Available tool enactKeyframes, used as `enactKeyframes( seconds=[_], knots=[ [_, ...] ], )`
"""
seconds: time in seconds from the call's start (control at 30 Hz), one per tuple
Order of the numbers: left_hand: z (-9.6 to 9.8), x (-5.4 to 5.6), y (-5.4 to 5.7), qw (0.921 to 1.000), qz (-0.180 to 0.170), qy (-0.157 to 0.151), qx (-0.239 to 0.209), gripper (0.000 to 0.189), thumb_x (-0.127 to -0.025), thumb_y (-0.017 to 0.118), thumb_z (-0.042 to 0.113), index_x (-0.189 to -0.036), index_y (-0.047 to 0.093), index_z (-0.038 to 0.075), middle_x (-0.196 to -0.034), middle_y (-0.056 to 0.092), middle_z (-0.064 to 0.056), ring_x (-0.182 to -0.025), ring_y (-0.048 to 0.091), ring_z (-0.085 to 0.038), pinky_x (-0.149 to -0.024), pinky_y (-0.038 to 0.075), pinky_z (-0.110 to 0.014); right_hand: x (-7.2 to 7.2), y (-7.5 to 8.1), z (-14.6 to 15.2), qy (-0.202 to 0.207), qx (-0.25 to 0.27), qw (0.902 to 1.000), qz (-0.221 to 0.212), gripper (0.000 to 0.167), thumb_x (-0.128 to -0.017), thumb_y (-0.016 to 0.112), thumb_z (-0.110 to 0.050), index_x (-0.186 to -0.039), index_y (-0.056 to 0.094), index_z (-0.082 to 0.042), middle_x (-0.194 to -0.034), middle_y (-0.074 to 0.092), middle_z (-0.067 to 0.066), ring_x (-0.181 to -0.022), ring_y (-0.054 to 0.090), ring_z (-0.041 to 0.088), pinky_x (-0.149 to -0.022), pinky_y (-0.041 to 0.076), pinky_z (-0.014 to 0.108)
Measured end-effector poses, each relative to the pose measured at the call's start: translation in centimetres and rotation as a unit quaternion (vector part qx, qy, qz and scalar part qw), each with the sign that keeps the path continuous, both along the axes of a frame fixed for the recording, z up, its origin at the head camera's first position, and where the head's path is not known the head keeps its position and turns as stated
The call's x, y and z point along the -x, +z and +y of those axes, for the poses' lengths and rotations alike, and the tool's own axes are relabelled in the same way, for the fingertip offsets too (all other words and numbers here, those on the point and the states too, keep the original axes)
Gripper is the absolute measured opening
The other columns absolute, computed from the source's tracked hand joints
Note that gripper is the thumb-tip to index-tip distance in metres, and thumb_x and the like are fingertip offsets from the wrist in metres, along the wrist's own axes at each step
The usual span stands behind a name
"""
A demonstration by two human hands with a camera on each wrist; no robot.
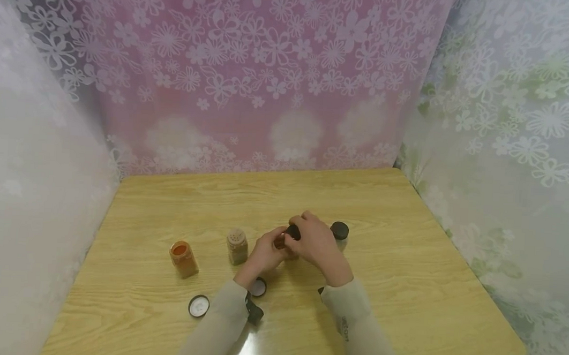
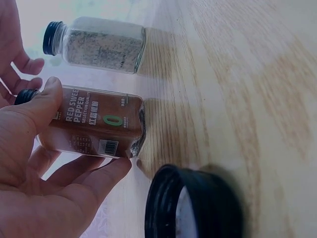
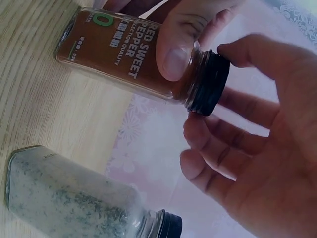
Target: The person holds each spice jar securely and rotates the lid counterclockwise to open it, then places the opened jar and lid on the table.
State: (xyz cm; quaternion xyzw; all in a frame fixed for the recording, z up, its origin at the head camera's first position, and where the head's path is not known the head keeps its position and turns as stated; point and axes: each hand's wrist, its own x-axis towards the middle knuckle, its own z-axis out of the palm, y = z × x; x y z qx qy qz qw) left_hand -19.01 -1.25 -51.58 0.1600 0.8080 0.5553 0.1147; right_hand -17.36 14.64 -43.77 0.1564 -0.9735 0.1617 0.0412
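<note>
My left hand point(image 1: 266, 254) grips a glass spice jar point(image 2: 94, 121) of reddish-brown powder, its label reading RED SWEET PEPPER. In the right wrist view the left thumb presses on the glass just under the neck. The jar's black cap point(image 3: 213, 82) sits on its mouth, and the thumb and fingers of my right hand point(image 1: 317, 243) pinch it around the edge. Just beyond the right hand stands a second jar point(image 3: 74, 198) with pale contents, green flecks and a black cap. The head view shows the held jar mostly covered by both hands.
Left of the hands stand an uncapped jar of orange-red powder point(image 1: 183, 259) and a jar with a perforated beige top point(image 1: 237, 246). Two loose black caps with white linings lie nearer me, one cap point(image 1: 199, 306) further left and another cap point(image 1: 258, 287) beside the left wrist.
</note>
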Motion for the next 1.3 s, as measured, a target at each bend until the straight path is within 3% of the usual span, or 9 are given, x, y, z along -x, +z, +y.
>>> enactKeyframes(
  seconds=[0.13,0.23,0.37,0.5,0.77,0.93,1.03,1.17,1.3],
  knots=[
    [0.02,0.04,0.07,1.0,0.006,-0.001,0.001,0.052,-0.1,0.071,0.015,-0.151,0.057,0.013,-0.146,0.063,-0.019,-0.132,0.065,-0.036,-0.109,0.056,-0.049,-0.03,-0.02,0.08,0.024,0.001,0.9996,0.015,0.049,-0.098,0.071,-0.028,-0.144,0.063,-0.013,-0.129,0.064,0.015,-0.103,0.067,0.035,-0.085,0.06,0.051],
    [-0.02,-0.06,0.12,0.9999,0.013,-0.002,0.007,0.051,-0.101,0.069,0.013,-0.15,0.057,0.01,-0.145,0.064,-0.018,-0.13,0.065,-0.037,-0.107,0.056,-0.051,-0.13,-0.02,-0.08,0.005,-0.02,0.999,0.04,0.056,-0.1,0.071,-0.043,-0.146,0.061,-0.012,-0.13,0.064,0.019,-0.102,0.068,0.039,-0.083,0.06,0.054],
    [-0.07,-0.22,0.13,1.0,0.0,-0.002,0.002,0.044,-0.101,0.069,0.014,-0.144,0.062,0.012,-0.143,0.066,-0.014,-0.132,0.065,-0.035,-0.111,0.054,-0.051,-0.25,-0.01,-0.34,-0.038,-0.059,0.9958,0.058,0.057,-0.1,0.067,-0.057,-0.117,0.072,-0.003,-0.099,0.069,0.019,-0.084,0.067,0.038,-0.07,0.058,0.051],
    [-0.02,-0.23,0.12,1.0,-0.008,0.0,-0.006,0.044,-0.1,0.07,0.015,-0.143,0.062,0.013,-0.141,0.068,-0.011,-0.133,0.064,-0.033,-0.113,0.052,-0.05,-0.23,-0.07,-0.37,-0.032,-0.077,0.9954,0.047,0.048,-0.103,0.066,-0.05,-0.101,0.071,-0.002,-0.084,0.068,0.016,-0.081,0.065,0.036,-0.067,0.057,0.048],
    [0.17,-0.07,0.26,0.9999,-0.01,0.004,-0.001,0.055,-0.101,0.071,0.015,-0.152,0.055,0.012,-0.151,0.06,-0.02,-0.138,0.061,-0.038,-0.114,0.052,-0.05,-0.28,0.12,-0.06,0.005,-0.034,0.9993,0.011,0.039,-0.102,0.066,-0.032,-0.131,0.07,-0.006,-0.104,0.067,0.016,-0.087,0.061,0.032,-0.074,0.056,0.046],
    [0.02,-0.26,0.23,0.9999,-0.009,0.001,0.006,0.052,-0.101,0.071,0.018,-0.15,0.057,0.011,-0.147,0.064,-0.016,-0.134,0.063,-0.036,-0.112,0.053,-0.051,-0.39,-0.08,0.1,-0.03,-0.037,0.9985,0.025,0.057,-0.1,0.068,-0.054,-0.137,0.068,-0.01,-0.115,0.07,0.015,-0.088,0.068,0.032,-0.068,0.059,0.045],
    [-0.05,-0.37,0.27,0.9998,-0.017,0.002,0.001,0.049,-0.102,0.071,0.021,-0.148,0.058,0.011,-0.146,0.065,-0.014,-0.135,0.063,-0.035,-0.113,0.052,-0.052,-0.33,-0.1,0.15,-0.056,-0.027,0.9976,0.032,0.061,-0.095,0.07,-0.062,-0.124,0.072,-0.008,-0.106,0.073,0.013,-0.077,0.068,0.028,-0.057,0.055,0.039],
    [-0.03,-0.27,0.2,0.9999,-0.016,0.0,-0.005,0.053,-0.102,0.071,0.021,-0.152,0.055,0.011,-0.147,0.064,-0.015,-0.136,0.062,-0.035,-0.115,0.051,-0.051,-0.17,0.02,0.18,-0.042,-0.014,0.9988,0.019,0.043,-0.098,0.074,-0.05,-0.104,0.071,-0.007,-0.087,0.066,0.008,-0.066,0.059,0.021,-0.054,0.047,0.032],
    [0.06,-0.07,0.14,0.9999,-0.017,0.001,-0.004,0.055,-0.102,0.071,0.018,-0.154,0.053,0.012,-0.148,0.062,-0.019,-0.137,0.062,-0.035,-0.114,0.052,-0.049,-0.17,0.17,0.3,-0.006,-0.003,1.0,0.006,0.033,-0.099,0.074,-0.034,-0.118,0.071,-0.007,-0.101,0.065,0.009,-0.079,0.061,0.022,-0.067,0.055,0.037]
  ],
)
